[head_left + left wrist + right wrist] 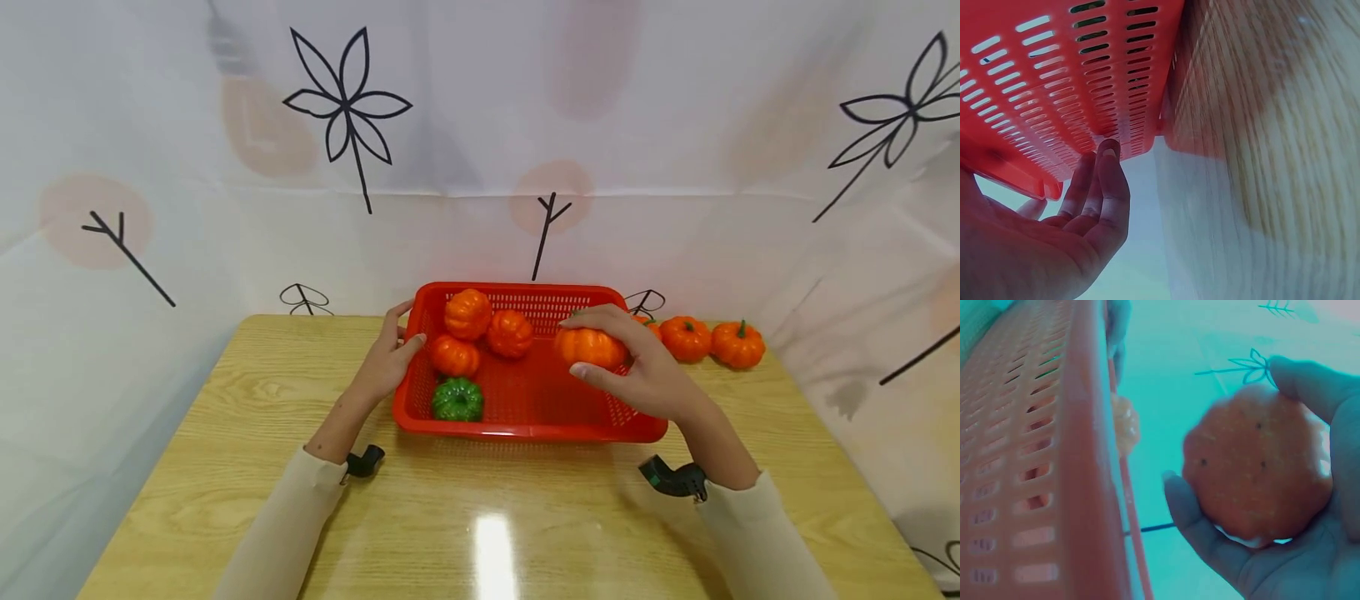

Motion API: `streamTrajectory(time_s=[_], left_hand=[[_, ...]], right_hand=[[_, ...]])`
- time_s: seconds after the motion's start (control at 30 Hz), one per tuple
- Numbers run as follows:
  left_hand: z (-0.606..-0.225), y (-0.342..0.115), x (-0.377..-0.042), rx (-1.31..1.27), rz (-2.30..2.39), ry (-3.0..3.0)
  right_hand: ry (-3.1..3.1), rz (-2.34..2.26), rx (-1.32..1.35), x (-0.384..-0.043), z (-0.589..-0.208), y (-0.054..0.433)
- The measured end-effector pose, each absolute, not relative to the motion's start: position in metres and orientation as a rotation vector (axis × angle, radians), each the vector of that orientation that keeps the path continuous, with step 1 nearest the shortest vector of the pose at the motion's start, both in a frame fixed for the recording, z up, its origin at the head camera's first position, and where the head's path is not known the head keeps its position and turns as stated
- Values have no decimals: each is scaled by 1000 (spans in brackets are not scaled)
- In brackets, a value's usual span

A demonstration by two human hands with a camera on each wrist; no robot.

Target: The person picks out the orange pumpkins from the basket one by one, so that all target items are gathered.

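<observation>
On my feed the orange ribbed toy pumpkin (592,348) hung above the right-hand end of the red slotted plastic basket (528,432), inside the grip of the right hand (651,371). That grip was a pinch, thumb on one side and fingers on the other, with the pumpkin's underside turned to the right wrist camera (three small dark dots showed there).

The left hand (386,360) had the basket's left end, thumb at the rim and fingertips along the outer wall. I judged that hold useful: firm enough to stop the basket from sliding, without tipping it.

Left of the pinch, well across the basket, three orange toy pumpkins (510,333) lay grouped, with a green toy pumpkin (458,400) on the near side of them. Directly under and just left of the grip the basket floor was bare, so to my mind the pumpkin was best lowered straight into that stretch, the knuckles clear of the right rim, and the fingers parted only once it touched the floor, since a round thing let go high could well roll.

To the right of the grip, outside the basket, more orange pumpkins (686,337) stood in a row on the wood-grain table (525,475), the nearest partly hidden by the hand. Beyond the grip hung a pale patterned cloth (465,242).
</observation>
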State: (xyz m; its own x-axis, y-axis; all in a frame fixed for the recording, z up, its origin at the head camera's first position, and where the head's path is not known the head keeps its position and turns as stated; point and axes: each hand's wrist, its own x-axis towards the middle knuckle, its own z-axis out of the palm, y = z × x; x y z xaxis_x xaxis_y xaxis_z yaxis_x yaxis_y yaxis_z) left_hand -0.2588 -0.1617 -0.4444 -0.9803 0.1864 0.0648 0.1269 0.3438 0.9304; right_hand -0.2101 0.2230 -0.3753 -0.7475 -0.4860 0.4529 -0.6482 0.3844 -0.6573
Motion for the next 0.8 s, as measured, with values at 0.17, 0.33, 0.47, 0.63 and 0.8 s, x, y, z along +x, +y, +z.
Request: streamTrajectory(time_s=[0.17, 0.33, 0.47, 0.63, 0.8], left_hand=[[-446, -162, -260, 298, 1737, 2531], [-446, -163, -260, 297, 1735, 2530], [-446, -163, -259, 306, 1739, 2532], [-445, -163, -259, 300, 1746, 2526], [-444, -162, -258, 297, 1750, 2519]], right_hand=[[-2410, 1225, 963, -207, -378, 222], [-2437, 1110, 901, -201, -380, 221], [-2401, 1063, 865, -194, -382, 222], [-2376, 1025, 817, -187, -381, 227], [-2324, 1111, 778, -181, -381, 239]])
